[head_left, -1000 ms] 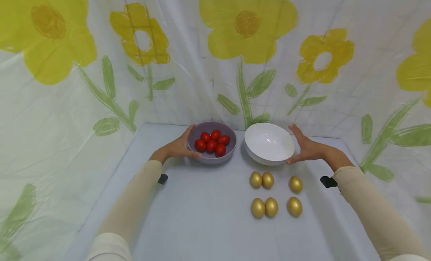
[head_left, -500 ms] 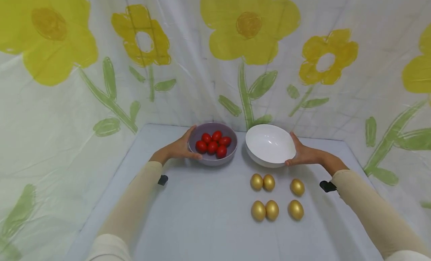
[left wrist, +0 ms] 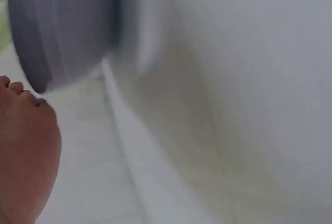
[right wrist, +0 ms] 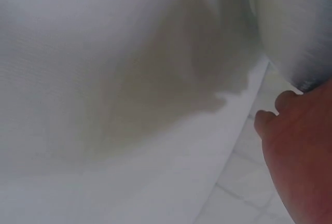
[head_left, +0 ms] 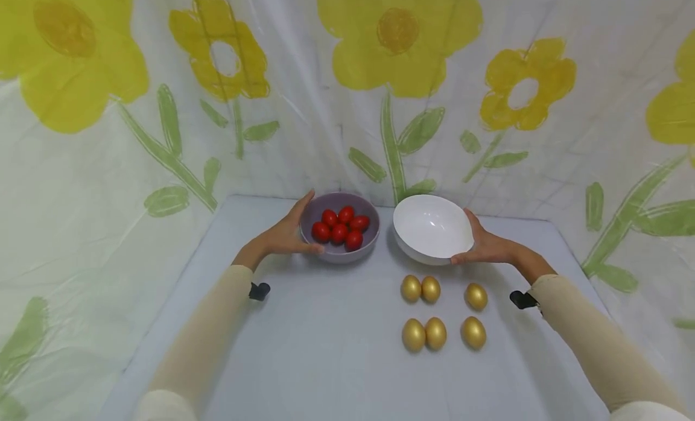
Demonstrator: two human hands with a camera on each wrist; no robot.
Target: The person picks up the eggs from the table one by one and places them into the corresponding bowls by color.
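Observation:
In the head view, a purple bowl (head_left: 342, 258) stands at the back of the table with several red eggs (head_left: 339, 233) inside. My left hand (head_left: 283, 235) grips its left side, thumb toward the front and fingers behind. To its right is a white bowl (head_left: 431, 225) with nothing in it. My right hand (head_left: 487, 246) holds that bowl by its right side, the thumb along the front. Both wrist views show a bowl's outer wall beside the hand: purple (left wrist: 62, 32) on the left, white (right wrist: 295, 27) on the right. Most fingertips are hidden.
Several gold eggs (head_left: 414, 335) lie on the pale table (head_left: 304, 348) in front of the white bowl, some in touching pairs. A white curtain (head_left: 304, 137) with painted yellow flowers hangs right behind the bowls.
My right hand has moved left from just beside the white bowl and taken hold of its side. My left hand stays on the purple bowl. The view has shifted slightly.

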